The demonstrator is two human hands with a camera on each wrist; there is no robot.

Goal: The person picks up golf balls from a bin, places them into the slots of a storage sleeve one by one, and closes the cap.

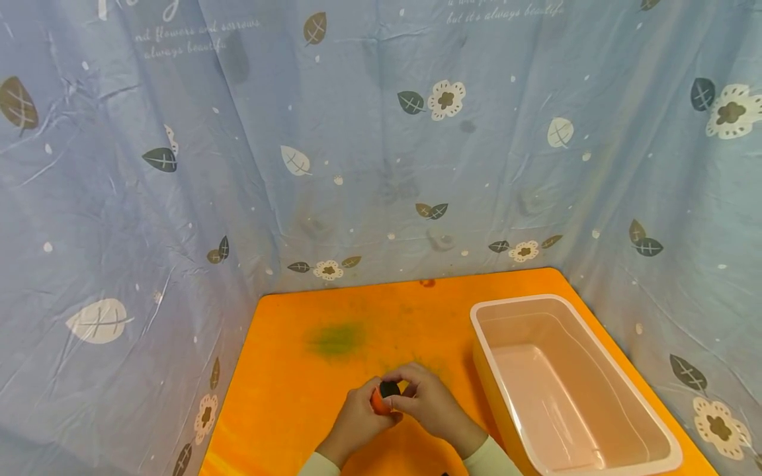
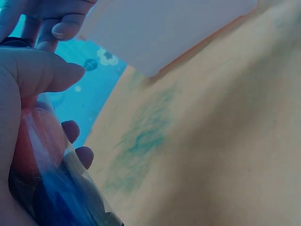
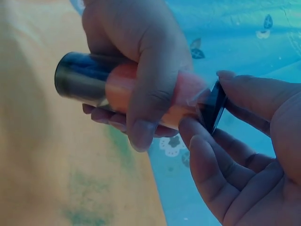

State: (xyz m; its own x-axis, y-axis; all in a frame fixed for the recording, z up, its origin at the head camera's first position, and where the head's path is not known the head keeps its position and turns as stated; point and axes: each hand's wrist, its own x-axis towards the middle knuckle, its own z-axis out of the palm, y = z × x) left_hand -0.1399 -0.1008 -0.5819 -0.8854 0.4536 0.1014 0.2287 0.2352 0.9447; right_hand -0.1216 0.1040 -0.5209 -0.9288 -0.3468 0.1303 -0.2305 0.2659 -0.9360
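My left hand [image 1: 357, 420] grips a clear tube [image 3: 96, 77] round its middle, thumb across it in the right wrist view. Inside the tube sit rounded orange and pinkish pieces [image 3: 121, 87], with a dark blue part toward the far end, which is closed in black. At the near end, the fingertips and thumb of my right hand [image 1: 431, 400] pinch a black cap [image 3: 215, 107]. The cap stands slanted at the tube's mouth. From the head view, the cap top and a bit of orange show between both hands. My left fingers cover the tube's middle.
A pale pink plastic bin [image 1: 485, 324] stands on the right of the orange table [image 1: 286, 390]. Green smudges mark the tabletop. A blue curtain [image 1: 369, 132] with leaves and flowers encloses the back and both sides. Something small and dark [image 1: 444, 474] shows at the bottom edge.
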